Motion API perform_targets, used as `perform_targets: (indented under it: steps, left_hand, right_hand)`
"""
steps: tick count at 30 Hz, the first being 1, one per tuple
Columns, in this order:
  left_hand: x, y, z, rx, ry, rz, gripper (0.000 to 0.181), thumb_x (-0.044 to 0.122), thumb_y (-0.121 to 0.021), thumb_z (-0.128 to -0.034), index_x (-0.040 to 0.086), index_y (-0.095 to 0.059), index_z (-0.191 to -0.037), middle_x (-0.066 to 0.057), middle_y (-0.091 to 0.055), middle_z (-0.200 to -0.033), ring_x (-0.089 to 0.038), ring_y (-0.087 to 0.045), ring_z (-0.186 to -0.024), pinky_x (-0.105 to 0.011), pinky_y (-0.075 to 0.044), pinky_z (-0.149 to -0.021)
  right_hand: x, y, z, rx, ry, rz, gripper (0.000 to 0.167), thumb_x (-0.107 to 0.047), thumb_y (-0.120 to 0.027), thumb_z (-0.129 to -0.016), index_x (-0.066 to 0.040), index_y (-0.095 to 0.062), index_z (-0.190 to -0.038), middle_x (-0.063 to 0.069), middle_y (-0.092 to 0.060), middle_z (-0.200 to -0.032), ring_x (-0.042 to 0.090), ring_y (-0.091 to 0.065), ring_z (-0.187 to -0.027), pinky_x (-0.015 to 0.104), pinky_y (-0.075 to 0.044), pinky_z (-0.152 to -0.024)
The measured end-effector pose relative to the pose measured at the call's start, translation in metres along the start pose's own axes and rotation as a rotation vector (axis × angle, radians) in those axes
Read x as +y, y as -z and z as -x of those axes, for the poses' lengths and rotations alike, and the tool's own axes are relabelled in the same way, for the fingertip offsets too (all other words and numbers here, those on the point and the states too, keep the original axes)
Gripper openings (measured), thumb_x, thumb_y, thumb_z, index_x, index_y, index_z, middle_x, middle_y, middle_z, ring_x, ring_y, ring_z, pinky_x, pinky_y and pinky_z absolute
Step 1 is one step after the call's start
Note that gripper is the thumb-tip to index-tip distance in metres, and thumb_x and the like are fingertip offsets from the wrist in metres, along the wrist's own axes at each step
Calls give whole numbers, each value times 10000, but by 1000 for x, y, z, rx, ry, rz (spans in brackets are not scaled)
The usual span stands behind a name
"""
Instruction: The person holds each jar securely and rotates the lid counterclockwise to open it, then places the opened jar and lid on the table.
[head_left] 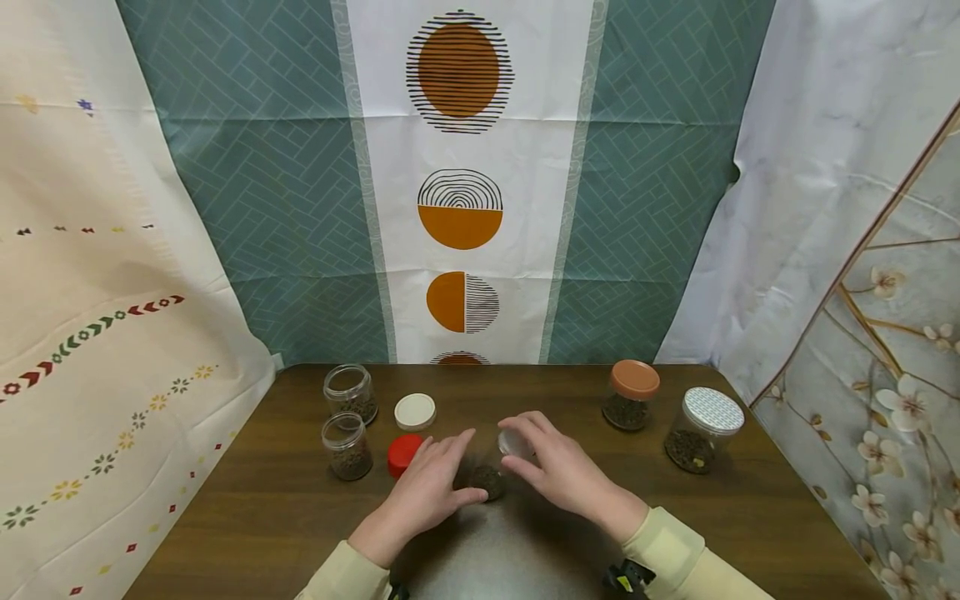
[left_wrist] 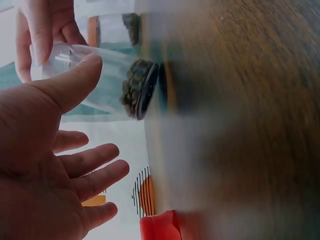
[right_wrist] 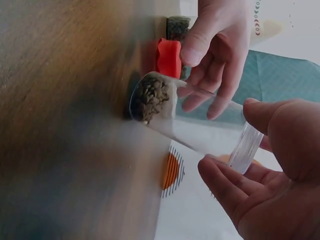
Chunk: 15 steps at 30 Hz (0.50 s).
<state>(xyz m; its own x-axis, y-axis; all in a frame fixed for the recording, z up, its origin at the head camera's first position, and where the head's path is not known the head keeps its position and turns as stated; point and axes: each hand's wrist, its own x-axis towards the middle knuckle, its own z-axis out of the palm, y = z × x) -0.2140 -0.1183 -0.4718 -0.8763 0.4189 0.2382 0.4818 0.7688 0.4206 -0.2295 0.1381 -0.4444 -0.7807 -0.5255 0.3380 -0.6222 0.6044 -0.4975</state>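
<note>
A clear jar (right_wrist: pixel 200 115) with dark, pellet-like pieces at its bottom stands on the table between both hands. A clear ridged lid (right_wrist: pixel 245 150) is at its top; whether it is fully seated, I cannot tell. My right hand (head_left: pixel 558 467) pinches this lid between thumb and fingers. On the other side is my left hand (head_left: pixel 429 492), fingers spread and fairly straight. Its thumb (left_wrist: pixel 75 82) lies across the front of the jar in the left wrist view; contact with the glass is unclear. Beside the left hand's fingers sits a red lid (head_left: pixel 405 454).
Two uncovered jars (head_left: pixel 349 457) (head_left: pixel 351 392) with dark contents stand at the left. A cream lid (head_left: pixel 415 412) lies near them. At the right are a jar with an orange-brown lid (head_left: pixel 634 379) and one with a patterned white lid (head_left: pixel 713 410). Curtains hang behind the table (head_left: pixel 247 517).
</note>
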Motion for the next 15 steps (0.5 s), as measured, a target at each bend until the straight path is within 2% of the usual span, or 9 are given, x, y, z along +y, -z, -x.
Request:
perform_targets:
  steps: [7, 15]
  left_hand:
    - [2, -3, -2, -30, -2, -1, 925, 357, -983, -856, -24, -529, -1566, -214, -673, -1459, -432, -627, -1351, -699, -335, -1215]
    - [6, -5, -5, -42, -7, -56, 846, 375, -999, -831, -15, -604, -1470, -175, -718, -1350, -394, -661, -1267, -652, -400, -1191]
  right_hand:
    - [-2, -4, 0, -17, -30, -34, 443, -294, -766, -1074, -207, -606, -1478, -28, -603, -1387, 164, -684, -1078, 416, -598, -878]
    - [-3, -7, 1, -51, -88, -33, 465, -484, -718, -1077, -233, -602, -1451, -60, -629, -1338, 143, -675, -1066, 435, -584, -876]
